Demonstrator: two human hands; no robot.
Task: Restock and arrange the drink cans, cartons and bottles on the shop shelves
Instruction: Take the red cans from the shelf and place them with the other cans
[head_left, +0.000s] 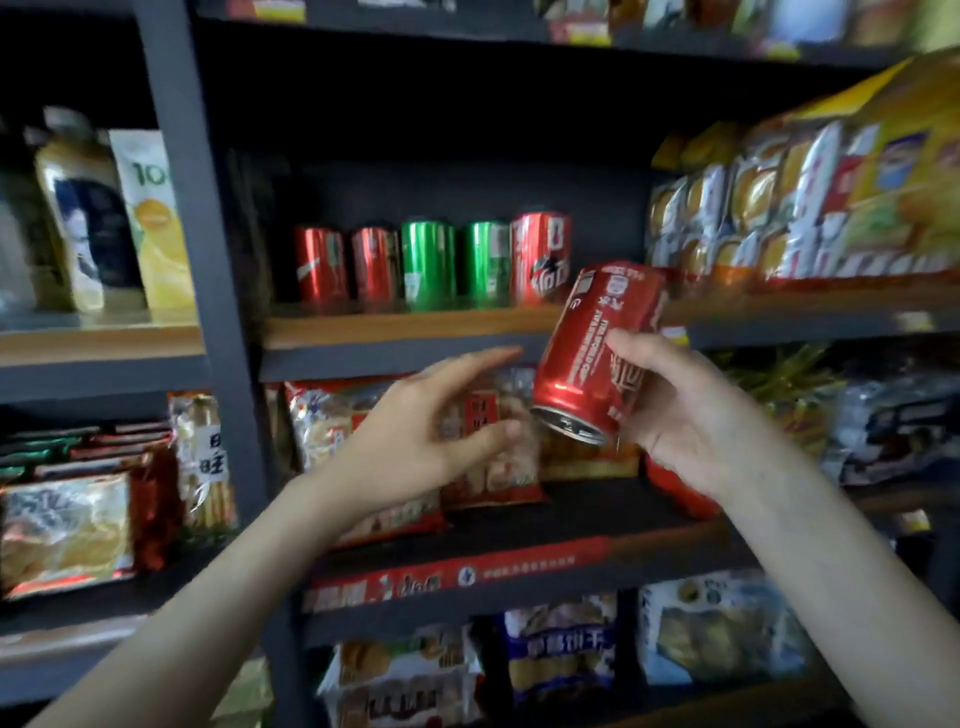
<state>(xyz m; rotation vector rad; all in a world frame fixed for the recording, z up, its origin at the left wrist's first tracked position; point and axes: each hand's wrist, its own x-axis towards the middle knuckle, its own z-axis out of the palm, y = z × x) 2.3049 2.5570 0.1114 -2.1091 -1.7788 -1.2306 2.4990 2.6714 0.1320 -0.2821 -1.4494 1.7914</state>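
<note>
My right hand (685, 410) grips a red drink can (592, 348), tilted with its base toward me, just below the front edge of the wooden shelf (395, 325). My left hand (431, 431) hovers left of the can with fingers spread and relaxed, holding nothing. On that shelf stands a row of cans: two red cans (345, 262), two green cans (454, 260) and one taller red can (540, 254) at the right end.
Bottles and a juice carton (156, 218) stand on the left shelf. Wrapped snack packs (810, 208) fill the shelf to the right of the cans. Snack bags (363, 441) crowd the lower shelves. A dark upright post (197, 234) divides the bays.
</note>
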